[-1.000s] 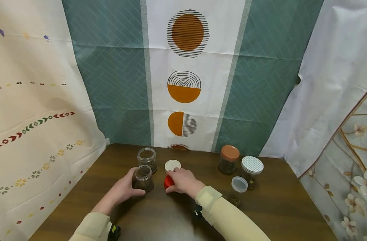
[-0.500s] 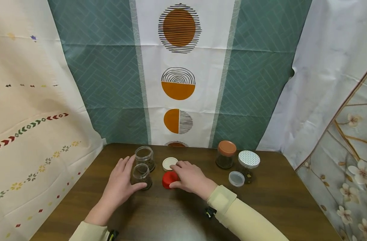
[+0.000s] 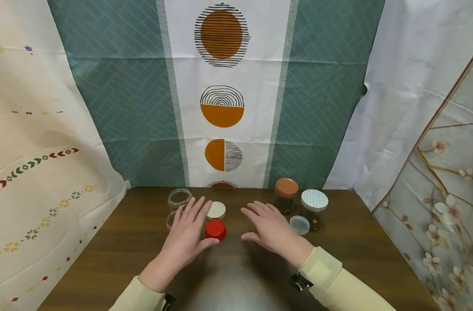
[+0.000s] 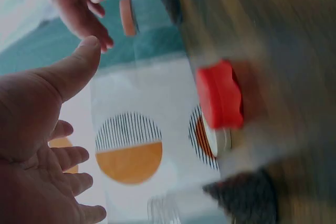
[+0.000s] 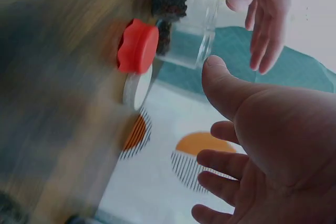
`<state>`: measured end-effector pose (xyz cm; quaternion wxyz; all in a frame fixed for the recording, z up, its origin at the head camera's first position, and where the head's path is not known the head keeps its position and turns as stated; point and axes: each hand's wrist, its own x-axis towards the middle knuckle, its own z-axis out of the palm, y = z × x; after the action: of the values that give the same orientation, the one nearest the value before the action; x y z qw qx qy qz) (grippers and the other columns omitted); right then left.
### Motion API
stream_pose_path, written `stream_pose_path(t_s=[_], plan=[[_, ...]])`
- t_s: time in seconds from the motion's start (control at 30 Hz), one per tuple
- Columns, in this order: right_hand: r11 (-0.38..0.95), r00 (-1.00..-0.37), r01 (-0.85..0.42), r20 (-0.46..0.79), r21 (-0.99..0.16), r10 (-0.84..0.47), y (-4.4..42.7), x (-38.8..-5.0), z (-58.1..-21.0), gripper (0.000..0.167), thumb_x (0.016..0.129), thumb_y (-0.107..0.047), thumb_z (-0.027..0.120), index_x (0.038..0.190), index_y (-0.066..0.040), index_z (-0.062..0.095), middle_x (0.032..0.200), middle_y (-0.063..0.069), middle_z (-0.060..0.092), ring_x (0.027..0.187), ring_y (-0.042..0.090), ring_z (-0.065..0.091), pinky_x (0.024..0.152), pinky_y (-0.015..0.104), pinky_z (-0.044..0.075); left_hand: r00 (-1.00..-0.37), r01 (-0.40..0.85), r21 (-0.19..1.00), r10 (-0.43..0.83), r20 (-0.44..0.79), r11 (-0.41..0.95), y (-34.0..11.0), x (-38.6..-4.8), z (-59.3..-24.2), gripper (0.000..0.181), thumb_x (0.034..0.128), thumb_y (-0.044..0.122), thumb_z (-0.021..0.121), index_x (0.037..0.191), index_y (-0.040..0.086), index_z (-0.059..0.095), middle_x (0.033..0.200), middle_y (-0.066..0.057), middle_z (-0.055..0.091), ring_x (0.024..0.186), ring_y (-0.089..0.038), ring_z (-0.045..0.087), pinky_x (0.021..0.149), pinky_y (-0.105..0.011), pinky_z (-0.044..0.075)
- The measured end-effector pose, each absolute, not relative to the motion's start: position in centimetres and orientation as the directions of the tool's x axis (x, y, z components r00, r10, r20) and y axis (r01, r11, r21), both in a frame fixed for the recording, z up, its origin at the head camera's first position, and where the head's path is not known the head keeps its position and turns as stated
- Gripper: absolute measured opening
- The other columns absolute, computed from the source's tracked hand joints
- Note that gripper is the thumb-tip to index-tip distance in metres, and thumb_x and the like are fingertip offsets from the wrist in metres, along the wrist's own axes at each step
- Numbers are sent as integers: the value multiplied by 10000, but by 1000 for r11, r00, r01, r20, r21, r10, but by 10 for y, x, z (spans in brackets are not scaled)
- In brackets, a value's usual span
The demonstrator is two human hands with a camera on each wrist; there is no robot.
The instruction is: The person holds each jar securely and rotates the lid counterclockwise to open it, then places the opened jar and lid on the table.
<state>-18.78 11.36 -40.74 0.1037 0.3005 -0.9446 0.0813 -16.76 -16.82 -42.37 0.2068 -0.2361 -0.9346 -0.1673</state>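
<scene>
Both hands hover over the table with fingers spread, holding nothing. My left hand (image 3: 184,239) is beside the red lid (image 3: 216,230) and partly covers the nearer of two lidless glass jars. The farther jar (image 3: 179,198) stands behind it; dark contents show in both in the right wrist view. A white lid (image 3: 216,210) lies just behind the red one. My right hand (image 3: 273,229) is to the right of the lids, its fingers pointing left. In the left wrist view the red lid (image 4: 219,94) is apart from the thumb.
On the right side of the table (image 3: 337,259) stand a jar with an orange lid (image 3: 286,187), a jar with a patterned white lid (image 3: 314,200) and a small container with a translucent lid (image 3: 300,225). Patterned cloths (image 3: 143,108) hang behind and beside the table.
My right hand has let go of the red lid and moved right. My left hand has left the nearer jar, rising and moving right. The view has shifted slightly.
</scene>
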Motion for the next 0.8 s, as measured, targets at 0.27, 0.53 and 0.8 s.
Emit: stream_pose_path(t_s=[0.27, 0.53, 0.8], plan=[[854, -833, -518, 262, -60, -487, 153, -168, -407, 768, 945, -474, 870, 1551, -75, 618, 1577, 193, 589, 1513, 432, 489, 1218, 643, 375, -810, 546, 228, 439, 388, 806, -135, -170, -439, 1073, 838, 464, 970, 1679, 71, 432, 1732, -193, 399, 1621, -472, 290, 1266, -715, 210], [877, -831, -479, 331, -18, -447, 187, -157, -408, 729, 938, -427, 889, 1519, -62, 644, 1518, 212, 620, 1449, 463, 538, 1156, 656, 437, -810, 571, 233, 495, 314, 787, -115, -172, -442, 1024, 900, 485, 918, 1696, 93, 407, 1754, -174, 365, 1639, -445, 257, 1258, -721, 224], [895, -860, -445, 294, -35, -416, 201, -152, -416, 693, 956, -405, 877, 1524, -84, 644, 1530, 217, 602, 1423, 449, 555, 1079, 674, 495, -797, 593, 240, 519, 308, 768, -108, -167, -448, 1025, 894, 489, 923, 1689, 85, 416, 1736, -188, 388, 1630, -458, 270, 1246, -723, 246]])
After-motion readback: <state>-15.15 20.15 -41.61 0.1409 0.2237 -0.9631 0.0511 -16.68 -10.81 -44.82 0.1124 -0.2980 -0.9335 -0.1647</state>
